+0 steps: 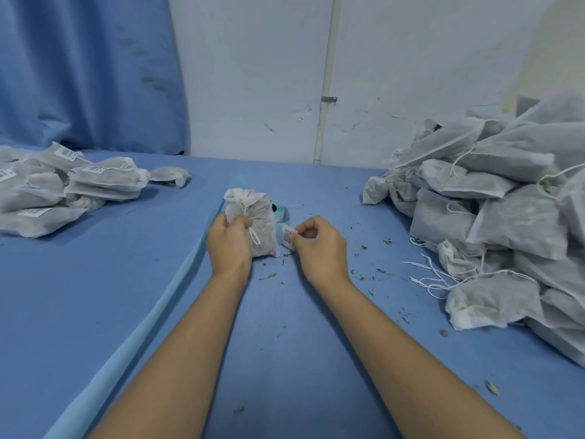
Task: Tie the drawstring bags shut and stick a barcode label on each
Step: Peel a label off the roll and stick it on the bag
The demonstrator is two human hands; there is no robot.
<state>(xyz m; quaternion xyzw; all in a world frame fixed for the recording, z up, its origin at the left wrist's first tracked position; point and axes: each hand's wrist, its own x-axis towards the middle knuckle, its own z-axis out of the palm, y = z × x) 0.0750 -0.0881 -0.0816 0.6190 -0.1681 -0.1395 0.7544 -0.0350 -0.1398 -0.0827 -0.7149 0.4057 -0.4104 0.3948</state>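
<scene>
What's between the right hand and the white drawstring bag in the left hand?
Head view: a small white barcode label, pinched by the right hand, and a pale blue backing strip beside the white drawstring bag.

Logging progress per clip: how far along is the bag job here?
Done: a pile of labelled bags at far left. In hand: the left hand grips a cinched bag while the right hand pinches a barcode label beside it, not yet stuck. Left: the larger pile at right, no labels visible.

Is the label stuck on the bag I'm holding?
No, the right hand pinches the label beside the bag the left hand grips.
</scene>
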